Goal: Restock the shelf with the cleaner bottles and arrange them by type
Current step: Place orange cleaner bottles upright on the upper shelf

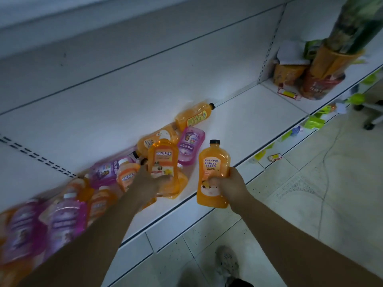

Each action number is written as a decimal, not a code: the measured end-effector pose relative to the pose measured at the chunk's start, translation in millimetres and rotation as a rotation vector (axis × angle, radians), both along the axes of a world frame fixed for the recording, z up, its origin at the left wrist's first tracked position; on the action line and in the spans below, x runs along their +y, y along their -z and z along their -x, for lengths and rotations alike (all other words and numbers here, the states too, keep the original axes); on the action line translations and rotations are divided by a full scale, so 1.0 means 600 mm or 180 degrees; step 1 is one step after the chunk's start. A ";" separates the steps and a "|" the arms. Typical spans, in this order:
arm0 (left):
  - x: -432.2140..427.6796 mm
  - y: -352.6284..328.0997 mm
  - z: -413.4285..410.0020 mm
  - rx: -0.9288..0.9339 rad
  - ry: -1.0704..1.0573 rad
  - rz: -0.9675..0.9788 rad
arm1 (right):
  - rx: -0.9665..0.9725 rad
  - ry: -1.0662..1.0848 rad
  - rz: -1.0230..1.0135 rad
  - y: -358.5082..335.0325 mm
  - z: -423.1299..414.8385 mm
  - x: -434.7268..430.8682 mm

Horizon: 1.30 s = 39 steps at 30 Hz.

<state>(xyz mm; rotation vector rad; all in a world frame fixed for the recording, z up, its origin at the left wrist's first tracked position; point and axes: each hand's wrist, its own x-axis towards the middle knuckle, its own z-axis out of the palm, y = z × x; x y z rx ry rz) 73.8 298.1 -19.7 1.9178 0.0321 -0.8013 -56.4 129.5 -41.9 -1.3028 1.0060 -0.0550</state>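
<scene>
My right hand (pixel 232 184) grips an orange cleaner bottle with a black cap (pixel 213 162), held upright above the front edge of the white shelf (pixel 259 125). My left hand (pixel 151 181) grips a second orange bottle (pixel 163 160) from below, lifted over the pile. Several orange and purple bottles lie tumbled on the shelf, running from the left foreground toward the middle. One purple bottle (pixel 189 145) lies just behind the lifted one. Another orange bottle (pixel 193 116) lies on its side against the back panel.
At the far right of the shelf stand orange packaged goods (pixel 323 79) and a price tag strip (pixel 289 93). The shelf's right half is bare white. Tiled floor (pixel 310 193) lies below, with my shoe (pixel 227 264) and a small label (pixel 275 157) on it.
</scene>
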 end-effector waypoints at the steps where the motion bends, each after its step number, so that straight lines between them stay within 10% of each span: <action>1: 0.010 -0.009 0.008 -0.0042 -0.0058 0.0082 | -0.0093 0.0047 0.0062 -0.017 0.007 0.014; 17: 0.179 -0.165 0.150 -0.0940 -0.0455 0.0967 | -0.1154 -0.0309 0.1055 -0.231 0.064 0.175; 39: 0.311 -0.384 0.330 -0.2327 -0.2467 0.1174 | -0.2481 -0.2892 0.0022 -0.444 0.035 0.268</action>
